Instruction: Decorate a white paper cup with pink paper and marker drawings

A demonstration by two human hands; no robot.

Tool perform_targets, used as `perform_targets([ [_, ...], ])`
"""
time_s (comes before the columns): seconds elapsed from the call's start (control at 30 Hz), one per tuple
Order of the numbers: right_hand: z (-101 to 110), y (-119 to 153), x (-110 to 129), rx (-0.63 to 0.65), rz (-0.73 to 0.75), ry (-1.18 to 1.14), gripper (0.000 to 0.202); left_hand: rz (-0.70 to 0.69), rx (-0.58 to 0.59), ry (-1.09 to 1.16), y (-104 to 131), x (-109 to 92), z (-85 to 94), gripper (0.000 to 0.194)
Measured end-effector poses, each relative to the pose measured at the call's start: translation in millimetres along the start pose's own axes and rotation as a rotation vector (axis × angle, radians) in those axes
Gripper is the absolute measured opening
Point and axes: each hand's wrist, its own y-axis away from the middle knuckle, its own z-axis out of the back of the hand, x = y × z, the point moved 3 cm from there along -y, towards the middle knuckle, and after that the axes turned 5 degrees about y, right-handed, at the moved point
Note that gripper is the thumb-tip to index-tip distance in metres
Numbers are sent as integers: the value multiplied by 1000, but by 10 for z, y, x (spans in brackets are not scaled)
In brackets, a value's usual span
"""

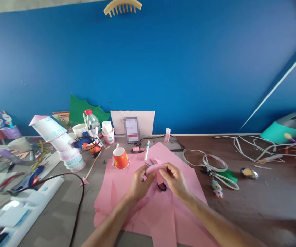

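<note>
Above scissors (161, 186) on counter (222, 206): my left hand (142, 181) and right hand (173, 176) each pinch pink paper strip (155, 168), grips narrow. Orange cup (121, 158) stands left of scissors, on pink sheets (160, 219).

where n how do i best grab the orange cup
Take the orange cup by the middle of its side wall, coming down from above, thumb and fingers on opposite sides. It appears to stand mouth down, narrower end up, so its wide rim is against the pink paper. Keep the grip light, as the wall looks thin.
</note>
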Motion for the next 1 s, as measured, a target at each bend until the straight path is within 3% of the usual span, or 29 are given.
perform_targets([
  [0.13, -52, 19, -29, 78, -32, 10, 13, 39, 4, -1, 6, 25, -15, 13],
  [0.4, -47, -16, -48, 64, -69, 88, 8, -87, -36, -96, 5, 17, -22, 17],
  [0.6, -62, -7, -70, 4, -80, 133, 11, -333, -1, -281, 59, 15, -51, 24],
  [0.73, -72, 13, -51, 4, -106, 130, 11, -450, -39, -389, 93, 5, -54, 26],
  [1.0, -58, -28, -90, -50, -178, 70, 20, -417, -41, -396, 85, -2, -46, 28],
])
